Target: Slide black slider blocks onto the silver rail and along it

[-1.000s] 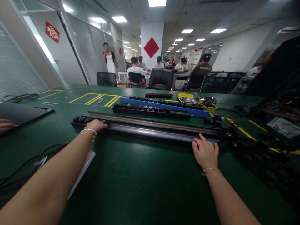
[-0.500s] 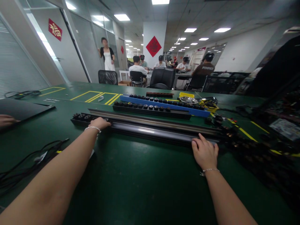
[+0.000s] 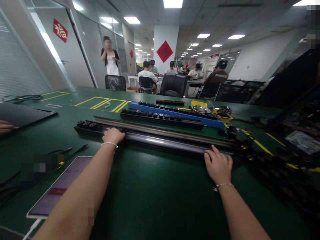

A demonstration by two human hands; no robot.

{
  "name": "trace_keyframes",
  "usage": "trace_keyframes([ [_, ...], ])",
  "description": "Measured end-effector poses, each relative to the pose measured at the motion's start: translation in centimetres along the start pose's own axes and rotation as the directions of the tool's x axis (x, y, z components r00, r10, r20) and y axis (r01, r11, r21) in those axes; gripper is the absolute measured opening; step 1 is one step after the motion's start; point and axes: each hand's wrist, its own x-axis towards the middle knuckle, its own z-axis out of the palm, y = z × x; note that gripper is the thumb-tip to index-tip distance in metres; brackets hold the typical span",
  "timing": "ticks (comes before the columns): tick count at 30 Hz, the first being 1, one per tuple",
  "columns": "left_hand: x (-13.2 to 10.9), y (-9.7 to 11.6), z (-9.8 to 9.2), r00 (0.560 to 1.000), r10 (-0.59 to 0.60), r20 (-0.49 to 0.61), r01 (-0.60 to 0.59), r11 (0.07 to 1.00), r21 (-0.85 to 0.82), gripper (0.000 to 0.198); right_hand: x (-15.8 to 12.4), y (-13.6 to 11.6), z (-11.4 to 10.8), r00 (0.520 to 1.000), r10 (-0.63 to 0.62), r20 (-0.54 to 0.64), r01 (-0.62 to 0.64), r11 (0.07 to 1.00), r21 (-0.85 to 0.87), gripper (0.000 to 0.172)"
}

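A long black rail (image 3: 162, 141) with a shiny metal strip lies across the table before me. Over its left part, my left hand (image 3: 113, 136) is closed with the fingers bent down into the channel; whatever they pinch is hidden. Several small black knob-like parts (image 3: 86, 124) sit in the rail's left end. At the right end, my right hand (image 3: 218, 165) grips the near edge, thumb on the near side and fingers over the top. Just behind lies a second rail (image 3: 150, 126), close alongside.
Farther back are a shorter black rail with knob-like parts (image 3: 160, 118) and a blue strip (image 3: 210, 120). Dark loose parts (image 3: 275, 176) heap at right. A phone (image 3: 60, 190) and cables lie left. A co-worker's hand (image 3: 8, 126) rests by a dark panel (image 3: 32, 115).
My left hand has slid right along the rail, uncovering more of the black parts at its left end. The phone beside my forearm now shows. My right hand stays put.
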Motion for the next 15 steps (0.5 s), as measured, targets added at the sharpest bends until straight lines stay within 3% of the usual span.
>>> trace_keyframes([
  [8,-2.3,-0.1,2.0,0.968,0.009,-0.25,-0.033,0.995,-0.09,0.054,0.0,-0.2,-0.2,1.0,0.0,-0.006,-0.001,1.0,-0.011,0.048],
  [15,-2.9,0.0,2.0,0.963,0.015,-0.271,-0.047,0.993,-0.112,0.051,0.2,0.2,-0.1,1.0,0.002,0.027,-0.002,1.0,0.005,0.048],
])
